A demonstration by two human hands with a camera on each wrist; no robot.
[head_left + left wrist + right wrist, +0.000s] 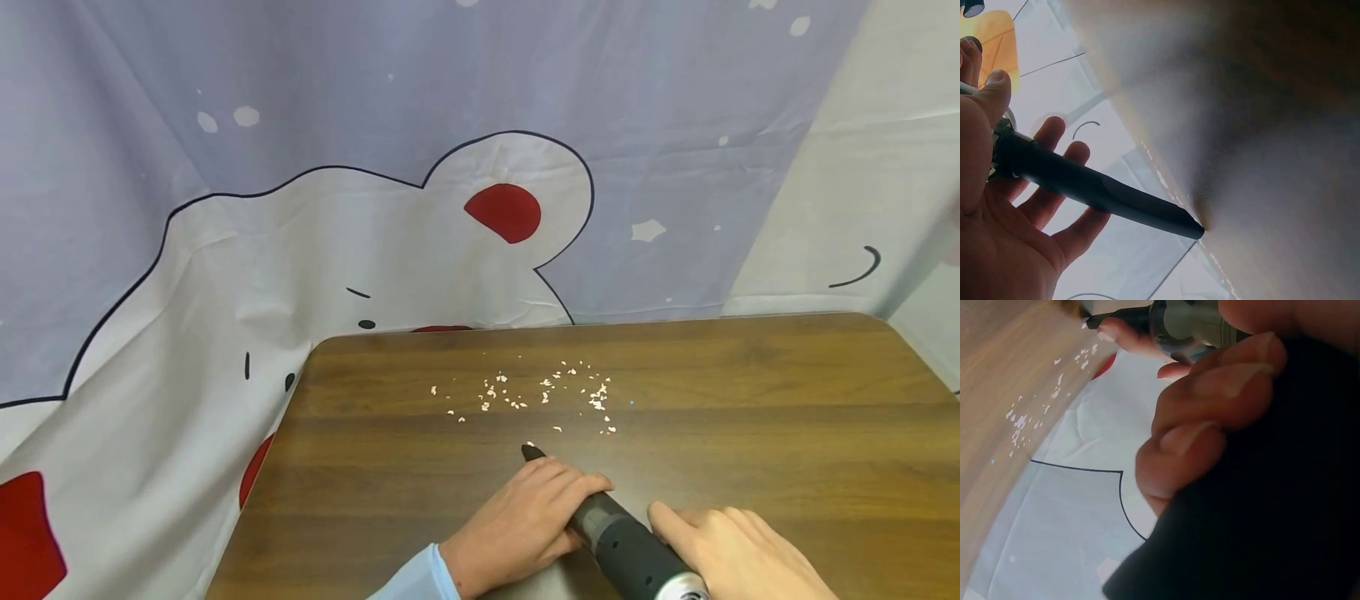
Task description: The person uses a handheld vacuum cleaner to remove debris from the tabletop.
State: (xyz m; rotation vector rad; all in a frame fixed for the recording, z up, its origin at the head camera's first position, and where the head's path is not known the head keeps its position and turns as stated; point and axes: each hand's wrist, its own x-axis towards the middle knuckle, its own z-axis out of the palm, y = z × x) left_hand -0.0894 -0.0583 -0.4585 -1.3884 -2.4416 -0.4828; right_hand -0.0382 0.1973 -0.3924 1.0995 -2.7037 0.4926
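Note:
A black-and-grey handheld vacuum slants over the table's near side, its narrow black nozzle directed forward and left. My left hand holds it near the nozzle, fingers across the top. In the left wrist view the nozzle passes over the spread fingers, its tip close to the tabletop. Behind, my right hand grips the vacuum's dark handle; curled fingers show in the right wrist view. Small white scraps lie scattered past the nozzle, one right at its tip.
The brown wooden table has rounded far corners. Behind it hangs a lilac and white curtain with cartoon figures, reaching the table's far and left edges. A tiny blue speck lies right of the scraps.

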